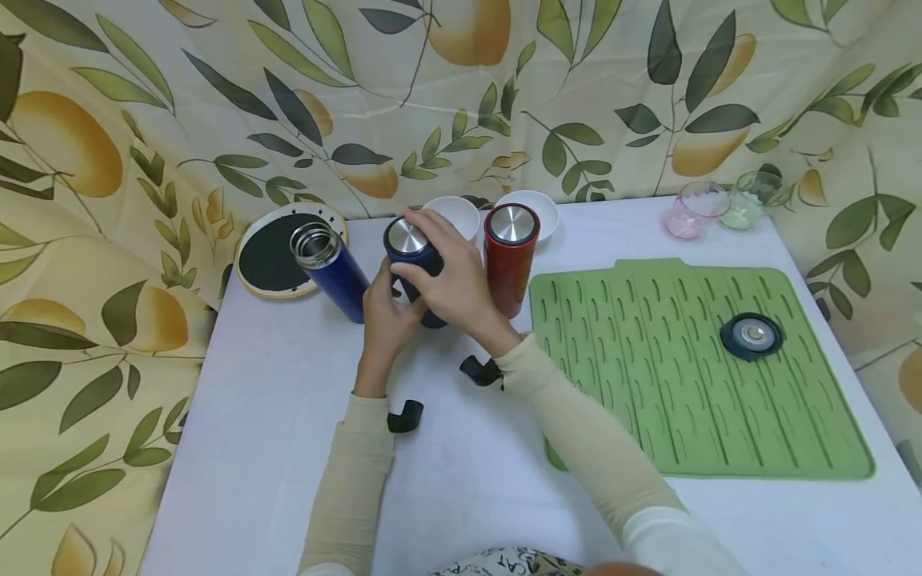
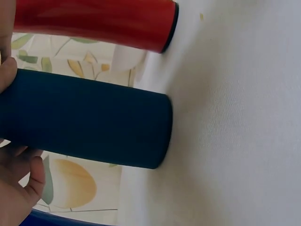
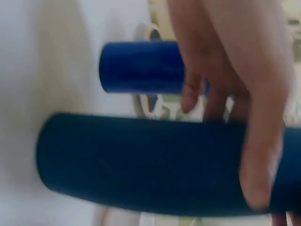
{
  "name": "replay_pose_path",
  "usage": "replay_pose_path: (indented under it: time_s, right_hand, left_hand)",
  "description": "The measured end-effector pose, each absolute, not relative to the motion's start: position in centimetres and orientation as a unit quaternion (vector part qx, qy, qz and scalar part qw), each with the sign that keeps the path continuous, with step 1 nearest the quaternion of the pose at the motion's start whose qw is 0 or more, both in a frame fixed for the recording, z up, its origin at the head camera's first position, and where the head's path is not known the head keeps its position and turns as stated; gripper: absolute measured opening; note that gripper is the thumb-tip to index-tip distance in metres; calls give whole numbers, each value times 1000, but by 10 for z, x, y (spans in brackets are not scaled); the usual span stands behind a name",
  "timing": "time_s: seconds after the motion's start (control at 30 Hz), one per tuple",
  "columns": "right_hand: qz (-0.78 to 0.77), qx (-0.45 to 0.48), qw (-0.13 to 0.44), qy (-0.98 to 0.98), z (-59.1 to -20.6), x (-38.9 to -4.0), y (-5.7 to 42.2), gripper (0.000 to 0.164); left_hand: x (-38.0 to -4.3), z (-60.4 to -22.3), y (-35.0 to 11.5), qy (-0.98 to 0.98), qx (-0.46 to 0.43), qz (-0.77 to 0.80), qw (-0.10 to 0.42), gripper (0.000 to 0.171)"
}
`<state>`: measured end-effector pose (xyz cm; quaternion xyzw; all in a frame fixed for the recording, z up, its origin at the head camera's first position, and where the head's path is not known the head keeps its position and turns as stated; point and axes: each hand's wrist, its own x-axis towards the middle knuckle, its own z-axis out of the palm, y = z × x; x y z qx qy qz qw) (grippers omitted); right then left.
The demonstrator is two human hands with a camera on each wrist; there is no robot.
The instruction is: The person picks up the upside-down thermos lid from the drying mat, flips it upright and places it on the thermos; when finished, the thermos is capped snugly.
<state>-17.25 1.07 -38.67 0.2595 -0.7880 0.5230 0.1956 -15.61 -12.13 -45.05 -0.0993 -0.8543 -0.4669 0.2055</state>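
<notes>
On the table (image 1: pixel 245 456), between the blue flask (image 1: pixel 344 280) and the red flask (image 1: pixel 507 276), the navy flask (image 2: pixel 84 120) stands with the left hand (image 1: pixel 389 316) wrapped round it and the right hand (image 1: pixel 457 280) clasping its lid (image 1: pixel 407 237) — seemingly a lid-turning step, calling next for a twist against a steady hold.

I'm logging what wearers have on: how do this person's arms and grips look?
The left sleeve and right sleeve are long and plain beige, with white fabric below them in the head view. A bent black piece juts out beside each sleeve's wrist end. The left grip and right grip wear no gloves.
</notes>
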Motion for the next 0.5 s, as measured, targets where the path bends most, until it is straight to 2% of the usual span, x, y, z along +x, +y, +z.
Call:
replay_pose_path:
  time_s: [0.1,0.17,0.23,0.3,0.4,0.5]
  right_hand:
    - [514,228,248,-789,-393,-168,1,62]
    - [528,205,247,-786,-396,-167,0,67]
    - [560,190,206,-780,-400,-166,3,73]
    - [594,180,140,-771,-400,-163,9,78]
    - [627,180,54,-756,-396,-157,17,76]
    - [633,192,24,-750,-389,-152,21,68]
  left_hand:
    - [-157,-451,-121,-848,-98,-476,210,49]
    - [-157,-451,-121,-847,-102,-481,204,50]
    - [-157,-451,-120,-848,-101,-481,198,51]
    - [-157,-452,-120,-850,-97,-481,194,55]
    - [-156,-452,-121,-849,-91,-482,195,61]
    - [-156,-452,-123,-847,-92,-487,193,65]
